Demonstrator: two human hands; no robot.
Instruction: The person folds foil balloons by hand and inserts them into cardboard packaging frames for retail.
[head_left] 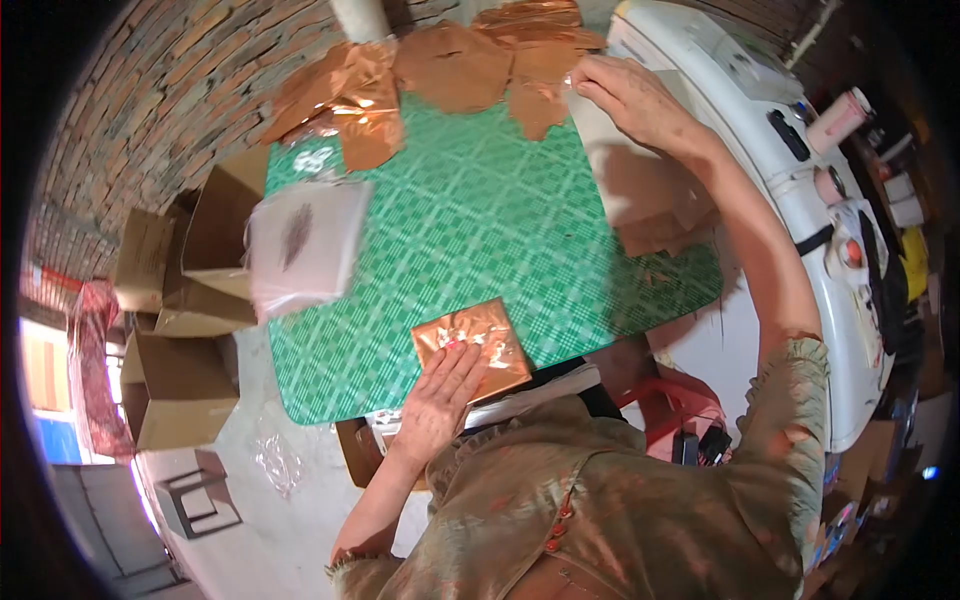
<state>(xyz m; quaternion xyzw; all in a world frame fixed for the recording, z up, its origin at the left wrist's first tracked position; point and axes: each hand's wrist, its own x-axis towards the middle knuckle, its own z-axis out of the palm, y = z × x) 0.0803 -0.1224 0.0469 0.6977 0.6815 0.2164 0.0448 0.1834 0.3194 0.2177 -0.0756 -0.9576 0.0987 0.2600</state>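
Note:
My left hand (440,398) rests flat, fingers stretched, on a square packet in shiny copper-coloured foil (500,345) at the table's near edge. A small pink spot shows by its fingertips. At the far right of the table, my right hand (635,100) is closed in a pinch at the upper left corner of a pale sheet (625,165). A bit of something clear glints at the fingertips. Brown sheets (665,235) show beneath the pale one. The green plaid table (470,210) lies under all of these.
Copper-coloured foil sheets (450,65) lie along the far edge. A stack of clear plastic bags (310,240) overhangs the left edge, near small white rings (312,159). Cardboard boxes (180,385) stand left on the floor. A white machine (745,130) borders the right; a red stool (680,405) stands below.

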